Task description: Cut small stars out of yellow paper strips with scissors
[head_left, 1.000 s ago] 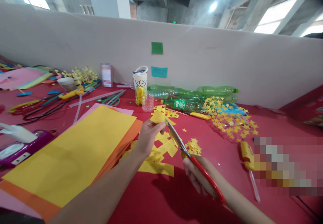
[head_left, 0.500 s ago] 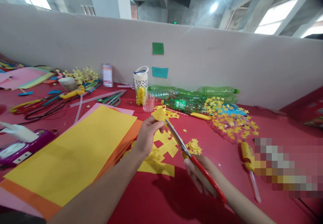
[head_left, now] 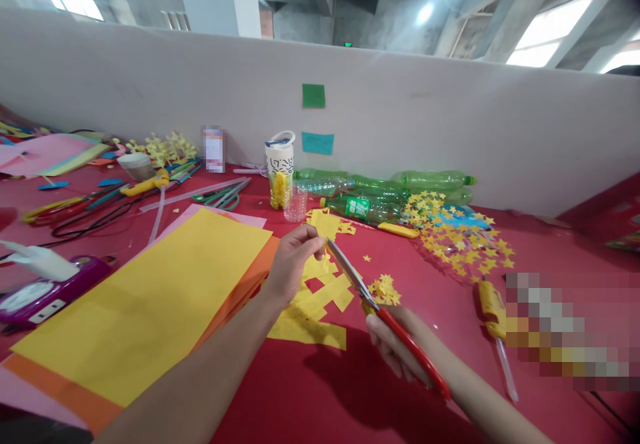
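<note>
My left hand (head_left: 295, 257) pinches a small bit of yellow paper (head_left: 327, 244), mostly hidden by the fingertips. Red-handled scissors (head_left: 353, 271) are gripped in my right hand (head_left: 393, 344), blades pointing up and left. Their tips meet the fingertips of my left hand at the paper, and the blades look nearly closed. Beneath both hands lies a heap of yellow paper scraps (head_left: 327, 291) on the red table. Right of the blades sits a small pile of cut yellow stars (head_left: 384, 289), with one loose star (head_left: 367, 258) above it.
Yellow sheets (head_left: 155, 304) over orange and pink ones lie left. Green plastic bottles (head_left: 430, 180), a tumbler (head_left: 280, 164), a clear cup (head_left: 295, 204) and a yellow cutter (head_left: 397, 230) stand or lie behind. Rightward are a star cluster (head_left: 467, 244) and a glue gun (head_left: 493, 307).
The larger piece of yellow paper above my left fingertips no longer shows there; only a small bit is visible at the scissor tips. Both hands stay nearly in place.
</note>
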Motion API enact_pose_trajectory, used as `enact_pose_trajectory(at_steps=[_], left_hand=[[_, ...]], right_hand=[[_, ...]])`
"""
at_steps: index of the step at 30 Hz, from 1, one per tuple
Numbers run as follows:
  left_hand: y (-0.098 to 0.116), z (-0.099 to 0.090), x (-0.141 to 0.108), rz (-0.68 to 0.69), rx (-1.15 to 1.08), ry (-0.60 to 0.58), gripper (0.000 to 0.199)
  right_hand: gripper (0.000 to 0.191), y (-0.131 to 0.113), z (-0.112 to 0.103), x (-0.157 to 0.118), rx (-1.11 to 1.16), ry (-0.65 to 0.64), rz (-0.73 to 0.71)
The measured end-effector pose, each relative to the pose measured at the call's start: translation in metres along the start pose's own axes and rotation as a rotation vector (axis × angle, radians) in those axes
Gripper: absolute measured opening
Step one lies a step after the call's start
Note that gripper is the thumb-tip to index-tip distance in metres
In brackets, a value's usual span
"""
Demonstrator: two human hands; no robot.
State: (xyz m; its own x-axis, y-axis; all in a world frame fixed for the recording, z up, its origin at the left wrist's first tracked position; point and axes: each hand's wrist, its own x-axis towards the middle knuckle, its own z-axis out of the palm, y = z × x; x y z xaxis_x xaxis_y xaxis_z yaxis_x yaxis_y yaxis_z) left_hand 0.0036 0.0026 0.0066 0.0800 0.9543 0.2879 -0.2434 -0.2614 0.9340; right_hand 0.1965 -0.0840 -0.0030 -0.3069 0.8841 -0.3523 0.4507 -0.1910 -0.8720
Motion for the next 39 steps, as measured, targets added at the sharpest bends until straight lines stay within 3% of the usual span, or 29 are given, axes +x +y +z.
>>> enact_pose_trajectory(at_steps=[12, 19, 28, 39], left_hand=[[-0.003, 0.002, -0.001, -0.11, -0.101, -0.076, 0.014], [-0.003, 0.0, 0.0, -0.054, -0.09, -0.013, 0.012], [-0.005, -0.003, 0.001, -0.058, -0.049, -0.052, 0.013], [-0.005, -0.007, 0.004, -0.064, -0.035, -0.092, 0.013]], right_hand=[[0.045, -0.01, 0.002, 0.0, -0.005, 0.029, 0.023], [0.046, -0.004, 0.003, 0.002, -0.028, 0.039, 0.042], [0.049, 0.001, -0.001, 0.002, -0.021, -0.031, -0.013], [0.049, 0.008, -0.003, 0.004, 0.007, -0.053, 0.028]])
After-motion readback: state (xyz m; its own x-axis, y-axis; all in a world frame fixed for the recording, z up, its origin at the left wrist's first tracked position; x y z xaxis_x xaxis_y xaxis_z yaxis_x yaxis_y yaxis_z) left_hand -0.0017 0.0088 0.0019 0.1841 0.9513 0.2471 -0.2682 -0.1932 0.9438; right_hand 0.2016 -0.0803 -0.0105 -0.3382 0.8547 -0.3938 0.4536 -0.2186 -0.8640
